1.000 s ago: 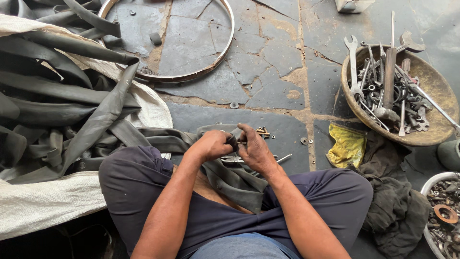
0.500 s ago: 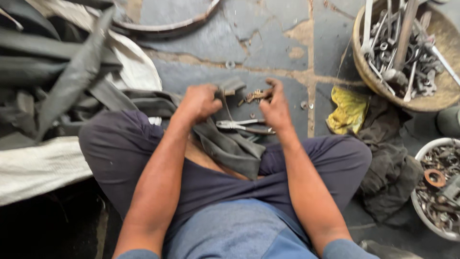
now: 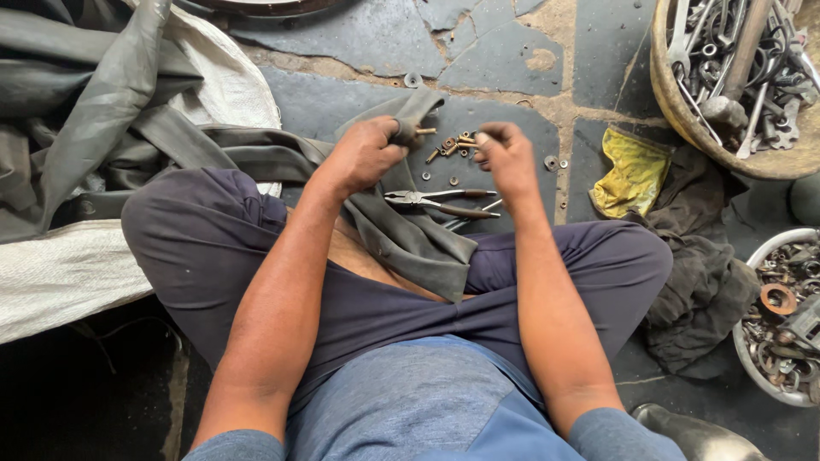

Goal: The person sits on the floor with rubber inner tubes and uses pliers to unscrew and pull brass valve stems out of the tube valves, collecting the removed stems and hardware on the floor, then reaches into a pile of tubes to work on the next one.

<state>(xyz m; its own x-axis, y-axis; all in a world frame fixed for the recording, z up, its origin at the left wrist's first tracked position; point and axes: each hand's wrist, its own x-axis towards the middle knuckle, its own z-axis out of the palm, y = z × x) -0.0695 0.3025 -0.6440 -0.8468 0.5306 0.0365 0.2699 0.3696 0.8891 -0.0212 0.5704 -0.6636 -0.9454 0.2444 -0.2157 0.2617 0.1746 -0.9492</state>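
I sit cross-legged on a stone floor. My left hand grips a fold of a black rubber inner tube where its valve stem sticks out. My right hand hovers just right of the valve, its fingertips pinched together on something too small to identify. The tube drapes over my lap and runs off to the left. Pliers lie on the tube between my knees. Small brass valve parts and washers lie on the floor between my hands.
More black tubes lie heaped on a white sack at left. A round basin of wrenches and tools stands at top right, a bowl of rusty parts at right. A yellow cloth and dark rags lie by my right knee.
The view has tilted down and closer. My hands have drawn slightly apart; the right hand has lifted off the tube with its fingertips pinched, while the left keeps hold at the valve.
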